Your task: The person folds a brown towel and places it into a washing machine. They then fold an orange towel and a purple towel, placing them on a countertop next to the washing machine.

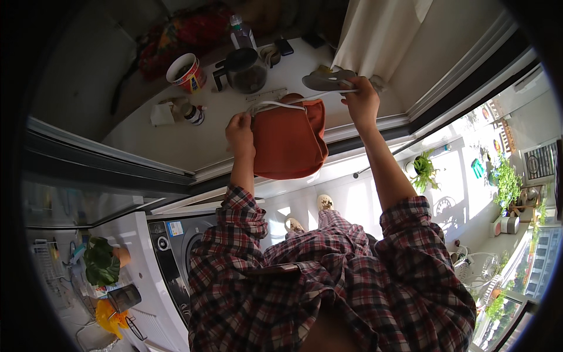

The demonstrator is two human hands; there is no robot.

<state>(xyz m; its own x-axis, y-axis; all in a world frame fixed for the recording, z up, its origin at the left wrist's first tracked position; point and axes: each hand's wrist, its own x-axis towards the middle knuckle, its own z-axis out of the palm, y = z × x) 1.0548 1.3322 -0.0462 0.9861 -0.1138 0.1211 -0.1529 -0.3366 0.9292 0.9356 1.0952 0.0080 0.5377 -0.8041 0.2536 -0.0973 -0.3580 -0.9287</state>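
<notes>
An orange fabric drawstring bag (288,143) hangs in front of me, above the edge of a white windowsill (145,136). My left hand (241,134) grips its upper left corner, where a white cord (281,104) comes out. The cord runs along the bag's top and stretches rightward to my right hand (364,103), which is closed on its far end. The bag's right side is creased and folds inward. Just behind my right hand is a flat grey object (323,81); its kind is unclear, as is whether my fingers touch it. What the bag contains is hidden.
On the sill stand a glass coffee pot (247,72), a red-and-white paper tub (187,75), a small dark jar (192,114) and a bottle (242,35). A pale curtain (378,35) hangs at right. A washing machine (176,255) stands lower left.
</notes>
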